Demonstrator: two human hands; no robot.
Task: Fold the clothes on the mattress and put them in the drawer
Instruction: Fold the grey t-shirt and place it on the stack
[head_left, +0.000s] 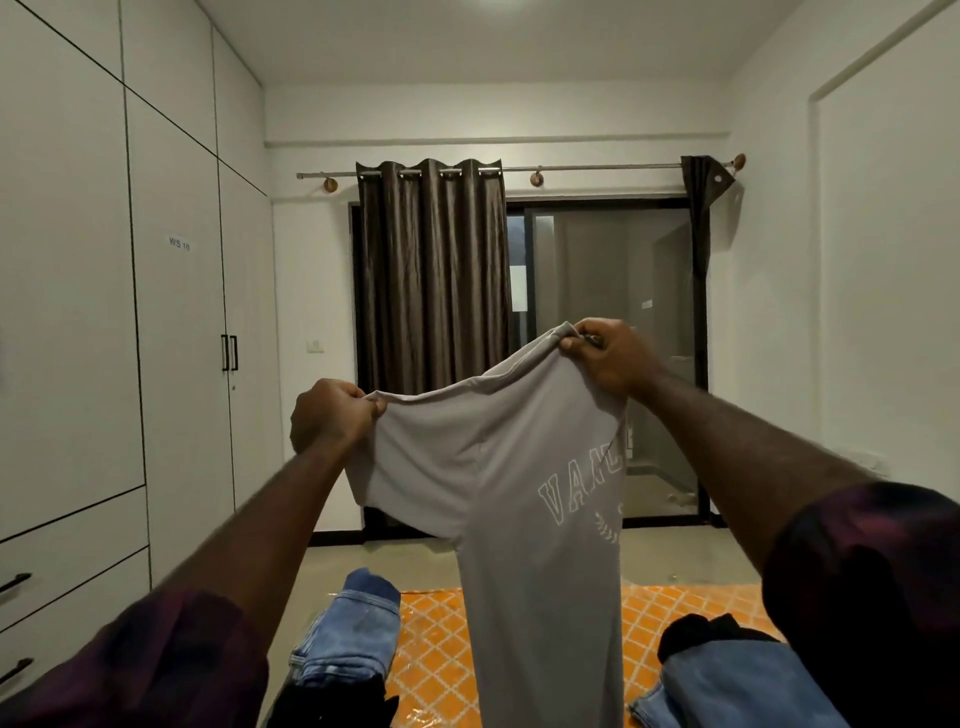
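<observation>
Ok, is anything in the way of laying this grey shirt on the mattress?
Nothing visible. The grey shirt, held by the left hand and right hand, hangs over bare orange mattress. Folded jeans lie to its left, a dark garment and more denim to its right; the shirt hides the patch behind it.

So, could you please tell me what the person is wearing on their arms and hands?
Both arms wear the same dark fabric, mottled maroon and black: the left sleeve and the right sleeve end near the elbow, leaving the forearms bare. The left hand and right hand are bare too; no gloves or watch show.
</observation>
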